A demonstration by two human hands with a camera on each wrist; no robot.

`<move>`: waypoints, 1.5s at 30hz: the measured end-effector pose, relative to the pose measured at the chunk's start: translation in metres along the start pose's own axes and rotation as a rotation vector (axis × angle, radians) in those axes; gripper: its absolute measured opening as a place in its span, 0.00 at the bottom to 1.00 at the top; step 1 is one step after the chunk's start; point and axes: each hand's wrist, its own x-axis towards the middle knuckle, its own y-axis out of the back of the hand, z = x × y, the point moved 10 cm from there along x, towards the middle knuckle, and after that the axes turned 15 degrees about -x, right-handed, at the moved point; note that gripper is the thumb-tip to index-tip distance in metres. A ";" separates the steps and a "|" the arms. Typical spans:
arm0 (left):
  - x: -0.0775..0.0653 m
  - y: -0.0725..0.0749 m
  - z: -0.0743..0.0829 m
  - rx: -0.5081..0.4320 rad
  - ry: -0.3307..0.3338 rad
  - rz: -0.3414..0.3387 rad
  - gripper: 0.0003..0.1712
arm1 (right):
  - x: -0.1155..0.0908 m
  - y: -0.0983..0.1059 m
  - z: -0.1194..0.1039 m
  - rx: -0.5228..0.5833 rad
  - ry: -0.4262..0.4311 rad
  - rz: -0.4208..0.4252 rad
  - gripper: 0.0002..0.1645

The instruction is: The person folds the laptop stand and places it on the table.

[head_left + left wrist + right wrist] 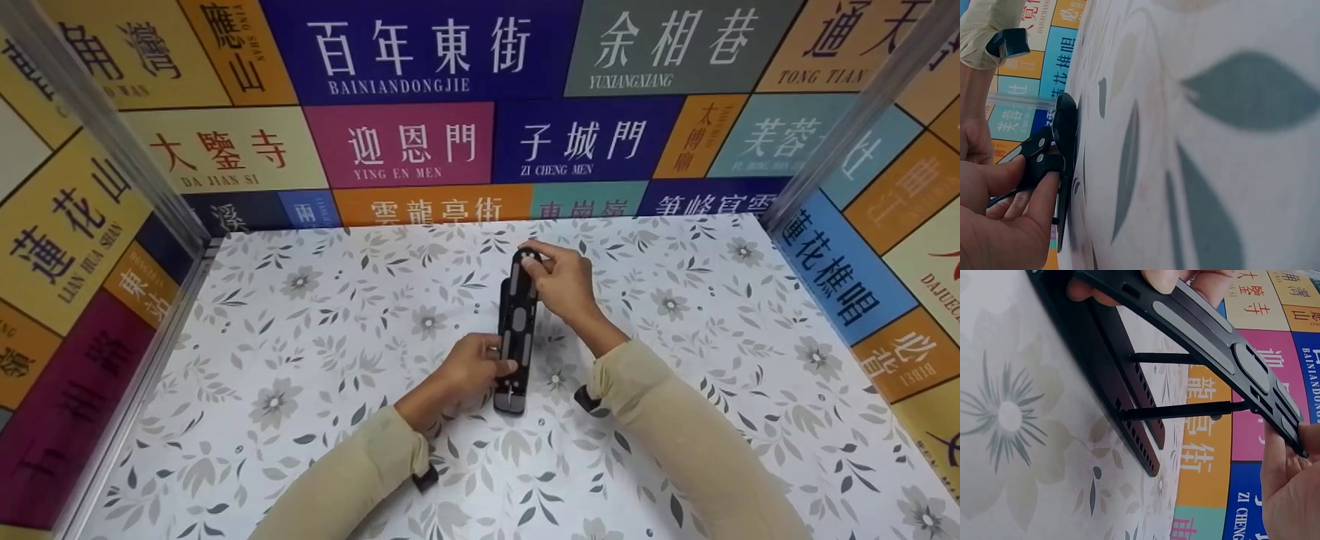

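Note:
A black folding laptop stand with grey pads sits on the patterned surface, its upper plate raised. In the right wrist view, thin struts prop that plate above a slotted base. My left hand grips the stand near its hinged end, thumb on top; the left wrist view shows this hand beside the riveted hinge. At the far, raised end, my right hand pinches the plate's tip. The right wrist view also has my right hand on that tip, some fingers hidden.
A white tabletop covering with grey flowers and leaves lies under the stand. Panels of coloured signs stand along the back and both sides. Both sleeves carry a small black band piece at the cuff.

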 end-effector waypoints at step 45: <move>0.004 0.014 0.016 0.281 -0.005 -0.273 0.12 | -0.038 0.026 -0.010 -0.216 0.008 0.276 0.16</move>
